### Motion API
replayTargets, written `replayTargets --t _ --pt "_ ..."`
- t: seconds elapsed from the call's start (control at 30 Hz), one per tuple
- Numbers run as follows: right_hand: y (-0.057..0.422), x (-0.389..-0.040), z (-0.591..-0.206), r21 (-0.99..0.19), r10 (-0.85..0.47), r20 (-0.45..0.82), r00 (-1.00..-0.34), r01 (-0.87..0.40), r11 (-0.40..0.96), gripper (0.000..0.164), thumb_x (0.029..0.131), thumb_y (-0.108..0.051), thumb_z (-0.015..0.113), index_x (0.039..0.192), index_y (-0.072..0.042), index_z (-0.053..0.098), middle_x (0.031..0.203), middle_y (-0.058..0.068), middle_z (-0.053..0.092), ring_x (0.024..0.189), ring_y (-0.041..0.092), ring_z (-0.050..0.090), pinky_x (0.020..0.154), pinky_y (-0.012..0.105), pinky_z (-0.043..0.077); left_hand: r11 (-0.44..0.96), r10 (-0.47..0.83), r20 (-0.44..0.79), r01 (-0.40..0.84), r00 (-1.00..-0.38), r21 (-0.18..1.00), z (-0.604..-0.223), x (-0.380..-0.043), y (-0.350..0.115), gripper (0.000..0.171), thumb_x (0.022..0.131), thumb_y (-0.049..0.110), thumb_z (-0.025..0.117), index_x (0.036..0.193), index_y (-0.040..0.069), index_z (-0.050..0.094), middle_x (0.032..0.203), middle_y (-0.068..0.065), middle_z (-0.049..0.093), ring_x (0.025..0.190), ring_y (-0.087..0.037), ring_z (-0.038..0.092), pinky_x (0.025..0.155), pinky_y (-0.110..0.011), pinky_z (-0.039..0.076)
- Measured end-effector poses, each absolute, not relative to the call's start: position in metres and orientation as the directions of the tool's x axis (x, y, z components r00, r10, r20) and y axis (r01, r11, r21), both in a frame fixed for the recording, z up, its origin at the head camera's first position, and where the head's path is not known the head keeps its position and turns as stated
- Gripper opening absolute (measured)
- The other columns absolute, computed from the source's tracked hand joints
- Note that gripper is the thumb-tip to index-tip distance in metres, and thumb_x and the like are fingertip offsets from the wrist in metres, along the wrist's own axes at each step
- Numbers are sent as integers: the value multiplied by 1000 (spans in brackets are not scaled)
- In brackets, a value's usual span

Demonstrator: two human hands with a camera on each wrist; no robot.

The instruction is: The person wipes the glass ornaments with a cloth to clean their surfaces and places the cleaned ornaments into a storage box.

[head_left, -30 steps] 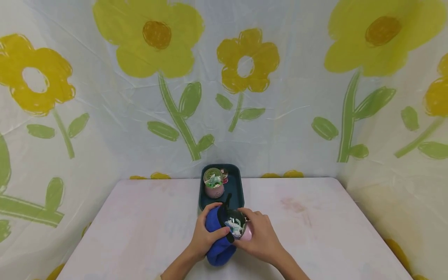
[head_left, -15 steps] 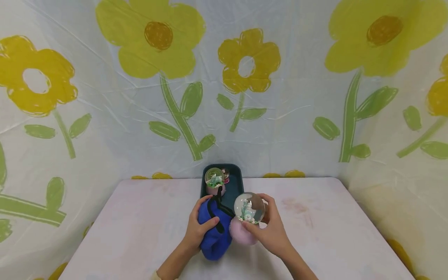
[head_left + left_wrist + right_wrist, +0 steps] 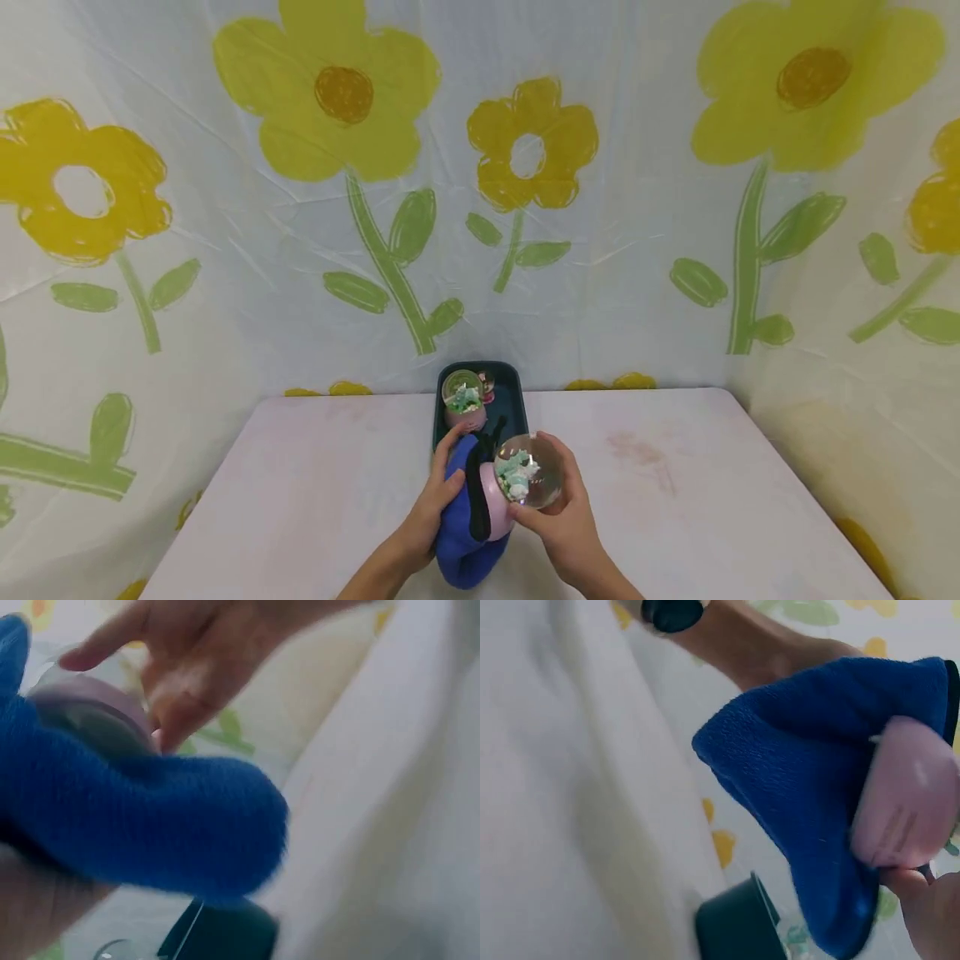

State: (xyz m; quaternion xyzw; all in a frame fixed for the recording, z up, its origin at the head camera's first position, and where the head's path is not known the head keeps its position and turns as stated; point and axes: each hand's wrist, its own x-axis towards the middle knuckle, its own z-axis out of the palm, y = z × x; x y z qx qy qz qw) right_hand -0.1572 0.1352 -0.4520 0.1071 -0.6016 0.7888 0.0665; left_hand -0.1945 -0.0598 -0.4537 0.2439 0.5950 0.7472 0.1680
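In the head view, my left hand (image 3: pixel 429 510) grips a blue plush cloth (image 3: pixel 459 542) with black edging. My right hand (image 3: pixel 564 518) holds a snow globe (image 3: pixel 498 503) by its clear ball, fingers behind and thumb in front. The globe is tipped sideways, its pink base toward the cloth and a pale green and white figure inside the ball. In the right wrist view the cloth (image 3: pixel 802 757) lies against the bottom of the pink base (image 3: pixel 907 799). The left wrist view shows the cloth (image 3: pixel 165 825) bunched below the base, covering part of the left hand.
Behind the hands a dark teal tray (image 3: pixel 512 408) stands on the pale table (image 3: pixel 645 500). It holds a second snow globe (image 3: pixel 465 408) with a pink base and a smaller shiny piece (image 3: pixel 487 387). A flower-printed curtain (image 3: pixel 600 317) hangs beyond the table.
The globe came away from the cloth, swung upright, then tipped so its pink base meets the cloth. The cloth shifted left and then back right. The tray's contents stayed put.
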Motion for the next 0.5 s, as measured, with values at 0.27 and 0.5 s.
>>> replayTargets --t 0.27,0.5 --pt "131 -159 -461 -919 15 264 -964 -256 -301 85 81 10 70 145 -18 22 146 10 22 128 34 35 91 37 49 -390 594 41 -243 -804 888 -465 -191 -50 56 101 37 43 148 20 17 133 -14 41 112 -28 52 92 -42 45" --pt "138 -168 -466 -948 -5 286 -958 -283 -147 85 76 4 78 140 -10 24 141 13 30 124 37 39 87 34 50 -406 491 -54 -283 -870 869 -473 -189 -44 54 98 39 48 141 15 24 125 -10 49 108 -24 55 92 -38 45"
